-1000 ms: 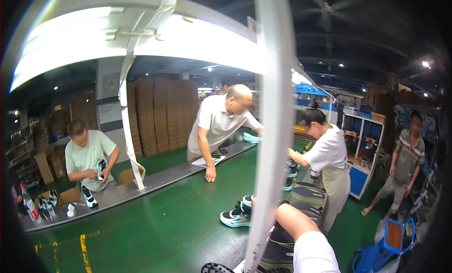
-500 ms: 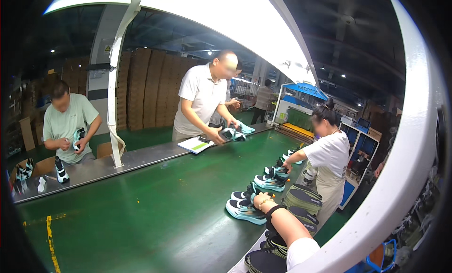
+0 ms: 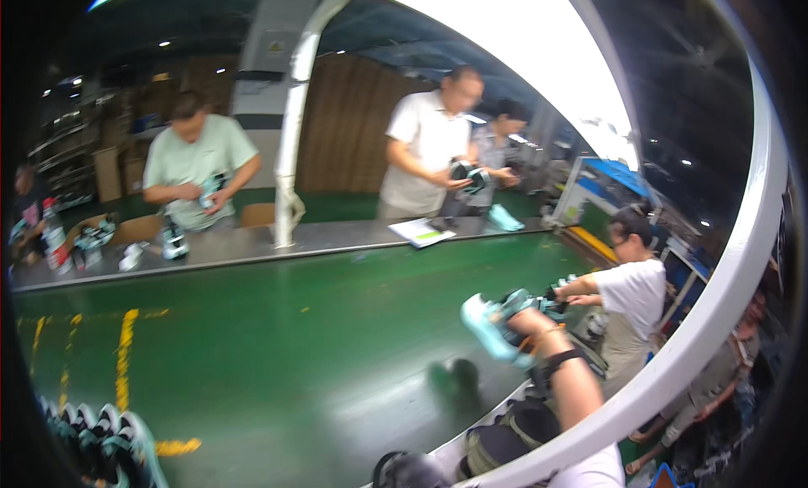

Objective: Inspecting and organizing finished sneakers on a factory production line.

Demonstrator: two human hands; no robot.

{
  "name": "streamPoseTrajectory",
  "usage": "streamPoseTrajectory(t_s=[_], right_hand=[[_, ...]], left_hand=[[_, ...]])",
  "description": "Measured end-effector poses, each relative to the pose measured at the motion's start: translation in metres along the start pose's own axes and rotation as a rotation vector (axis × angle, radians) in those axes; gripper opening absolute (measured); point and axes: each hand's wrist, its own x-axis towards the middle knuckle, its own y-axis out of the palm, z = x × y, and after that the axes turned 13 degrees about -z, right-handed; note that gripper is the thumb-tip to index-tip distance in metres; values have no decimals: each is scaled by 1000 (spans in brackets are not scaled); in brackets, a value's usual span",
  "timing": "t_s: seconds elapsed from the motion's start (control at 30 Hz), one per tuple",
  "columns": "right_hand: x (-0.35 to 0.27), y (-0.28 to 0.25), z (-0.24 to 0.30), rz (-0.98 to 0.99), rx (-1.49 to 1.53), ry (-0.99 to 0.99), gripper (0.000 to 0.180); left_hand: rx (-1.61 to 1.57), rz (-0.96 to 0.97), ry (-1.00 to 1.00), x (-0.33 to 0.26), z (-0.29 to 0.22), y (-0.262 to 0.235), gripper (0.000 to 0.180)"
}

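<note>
- Closed around a turquoise shoe [image 3: 488, 330] by its upper, my right hand [image 3: 528, 322] reaches out from the lower right of my feed. Blur hides the single fingers, and I cannot tell whether a second shoe is in the same grip. My left hand is out of frame, so I cannot tell its grip.
- Far left, I see a row of black-and-turquoise shoes [image 3: 105, 437] in the bottom corner, and above it a bottle [image 3: 55, 235] on the metal ledge [image 3: 210, 256].
- Just right of the bottle, across the green belt [image 3: 278, 353], a person in a pale green shirt [image 3: 202, 155] handles a shoe, with another shoe standing upright on the ledge in front.
- Yellow marks [image 3: 124, 353] run over the belt's left part.
- Next comes a white post [image 3: 290, 143] rising from the ledge.
- Right of the post, a person in a white polo [image 3: 421, 143] holds a dark shoe with both hands, near white papers [image 3: 418, 232] lying on the ledge. Another person stands just beyond.
- My held turquoise shoe is right of centre, tilted, over the near side of the belt.
- Below it and my forearm, dark insoles [image 3: 497, 444] lie in piles along the near edge.
- Farther right, a co-worker in a white top and pale apron [image 3: 631, 294] stretches both arms toward shoes beside the belt.
- Rightmost, a curved white frame [image 3: 745, 261] cuts across my view.
</note>
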Motion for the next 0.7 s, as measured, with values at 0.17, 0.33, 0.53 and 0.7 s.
streamPoseTrajectory(t_s=[0.17, 0.33, 0.53, 0.7], right_hand=[[-80, -158, 11, -300, 130, -117, 40], [-232, -272, -2, -422, 180, -87, 34], [-386, -333, 7, -492, 150, 39, 28], [-431, -361, 90, -626, 232, -13, 24]], left_hand=[[-186, -97, -73, -6, -3, 11, 25], [-263, -89, 98, 8, -13, -14, 34], [-102, -291, 368, 66, -9, -28, 42], [54, -221, 329, 107, 13, -13, 45]])
